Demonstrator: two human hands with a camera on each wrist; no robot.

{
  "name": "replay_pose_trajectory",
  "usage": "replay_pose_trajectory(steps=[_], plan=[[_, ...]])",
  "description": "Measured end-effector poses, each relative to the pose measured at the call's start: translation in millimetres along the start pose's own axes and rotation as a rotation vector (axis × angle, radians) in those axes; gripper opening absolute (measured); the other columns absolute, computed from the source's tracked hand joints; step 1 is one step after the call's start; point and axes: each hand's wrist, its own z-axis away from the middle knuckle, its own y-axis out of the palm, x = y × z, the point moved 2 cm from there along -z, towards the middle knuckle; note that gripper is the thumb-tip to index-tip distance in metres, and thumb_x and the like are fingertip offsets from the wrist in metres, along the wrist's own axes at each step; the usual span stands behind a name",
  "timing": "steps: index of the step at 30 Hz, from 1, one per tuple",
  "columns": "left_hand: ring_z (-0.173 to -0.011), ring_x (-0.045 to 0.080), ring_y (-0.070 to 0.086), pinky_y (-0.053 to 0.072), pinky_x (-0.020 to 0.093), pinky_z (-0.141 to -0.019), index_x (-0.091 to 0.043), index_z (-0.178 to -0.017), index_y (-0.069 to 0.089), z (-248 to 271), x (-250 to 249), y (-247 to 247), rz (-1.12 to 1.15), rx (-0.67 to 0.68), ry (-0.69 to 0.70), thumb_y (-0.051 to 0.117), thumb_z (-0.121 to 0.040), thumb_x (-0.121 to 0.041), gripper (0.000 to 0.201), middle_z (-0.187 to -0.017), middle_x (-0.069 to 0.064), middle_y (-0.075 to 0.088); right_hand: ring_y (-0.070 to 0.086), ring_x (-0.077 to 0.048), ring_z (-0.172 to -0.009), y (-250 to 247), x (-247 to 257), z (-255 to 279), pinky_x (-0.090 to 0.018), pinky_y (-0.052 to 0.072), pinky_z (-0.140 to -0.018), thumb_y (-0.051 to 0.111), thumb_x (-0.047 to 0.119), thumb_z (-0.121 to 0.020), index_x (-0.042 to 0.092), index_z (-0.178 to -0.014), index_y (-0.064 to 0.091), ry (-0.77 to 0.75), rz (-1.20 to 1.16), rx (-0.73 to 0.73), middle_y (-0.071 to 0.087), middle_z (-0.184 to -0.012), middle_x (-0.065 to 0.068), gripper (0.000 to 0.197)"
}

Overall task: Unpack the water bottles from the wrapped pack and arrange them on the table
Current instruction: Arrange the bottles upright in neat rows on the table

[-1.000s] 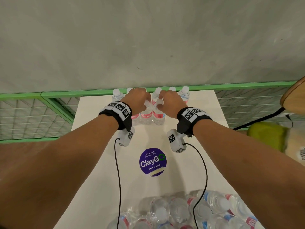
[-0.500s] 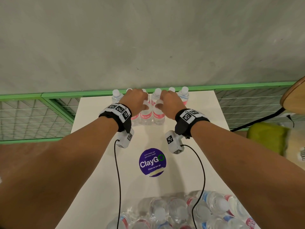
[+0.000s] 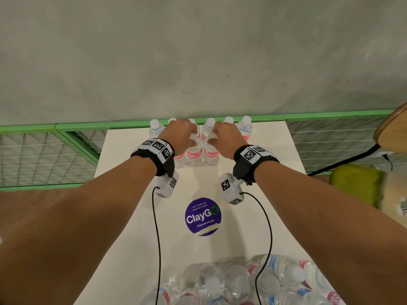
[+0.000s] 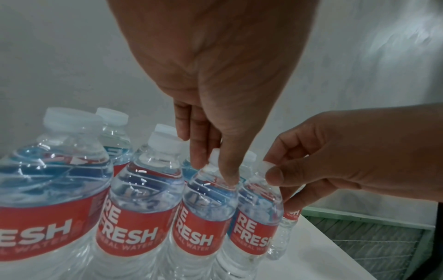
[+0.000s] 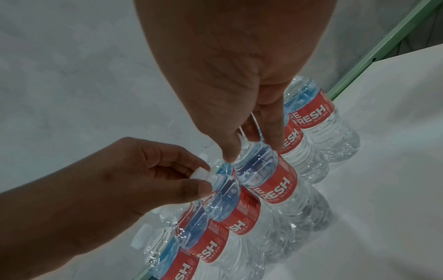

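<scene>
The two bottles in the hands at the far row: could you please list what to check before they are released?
1. Left hand grips the left-hand bottle by the neck: ok.
2. Right hand pinches the right-hand bottle by the top: ok.
3. Both bottles upright, in line with the front row: ok.
4. Bases fully down on the table: cannot tell.
5. Wrapped pack has bottles left: ok.
6. Cables clear of the pack: cannot tell.
</scene>
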Motion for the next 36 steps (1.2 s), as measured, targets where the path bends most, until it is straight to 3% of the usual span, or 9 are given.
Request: replay_pose_trajectory(steps=[8, 16, 26, 31, 36], plan=[[-0.098, 0.030, 0.062, 0.049, 0.043, -0.088, -0.016, -0.114, 0.069, 0, -1, 3, 0.021, -0.019, -0.002, 0.068, -0.085, -0.029, 0.031, -0.108, 0.008, 0.066, 0.058, -0.023, -0.088, -1, -1, 1, -0.026, 0.037, -0.072, 0.064, 0.011, -0.091, 0.008, -0.107, 0.063, -0.050, -0.077, 0.011, 0.067, -0.100, -0.009, 0.016], [-0.096, 0.029, 0.062, 0.049, 0.041, -0.086, -0.014, -0.110, 0.067, 0, -1, 6, 0.019, -0.043, -0.021, 0.070, -0.085, -0.031, 0.030, -0.105, 0.008, 0.067, 0.059, -0.026, -0.084, 0, -1, 4, -0.030, 0.044, -0.071, 0.067, 0.020, -0.090, 0.007, -0.105, 0.063, -0.037, -0.075, -0.020, 0.065, -0.093, -0.009, 0.021], [-0.096, 0.030, 0.061, 0.049, 0.040, -0.085, -0.016, -0.112, 0.067, -1, 1, 6, 0.040, -0.026, -0.055, 0.071, -0.084, -0.038, 0.036, -0.104, 0.008, 0.066, 0.062, -0.028, -0.091, -1, -2, 5, -0.034, 0.049, -0.076, 0.068, 0.024, -0.091, 0.007, -0.110, 0.063, -0.027, -0.081, -0.016, 0.066, -0.099, -0.011, 0.026], [-0.102, 0.030, 0.062, 0.049, 0.042, -0.092, -0.013, -0.125, 0.063, 9, 0, -3, 0.128, -0.051, -0.061, 0.076, -0.082, -0.041, 0.053, -0.115, 0.009, 0.064, 0.061, -0.026, -0.101, -8, -4, 7, -0.029, 0.041, -0.076, 0.069, 0.033, -0.090, 0.010, -0.123, 0.057, -0.014, -0.101, 0.044, 0.065, -0.110, -0.008, 0.042], [-0.093, 0.028, 0.063, 0.052, 0.043, -0.088, -0.012, -0.117, 0.065, 46, -7, -33, 0.194, -0.174, -0.016, 0.076, -0.081, -0.038, 0.045, -0.108, 0.009, 0.064, 0.060, -0.032, -0.107, -32, 3, 25, -0.035, 0.047, -0.080, 0.069, 0.039, -0.088, 0.009, -0.130, 0.044, 0.019, -0.085, -0.002, 0.063, -0.114, -0.013, 0.058]])
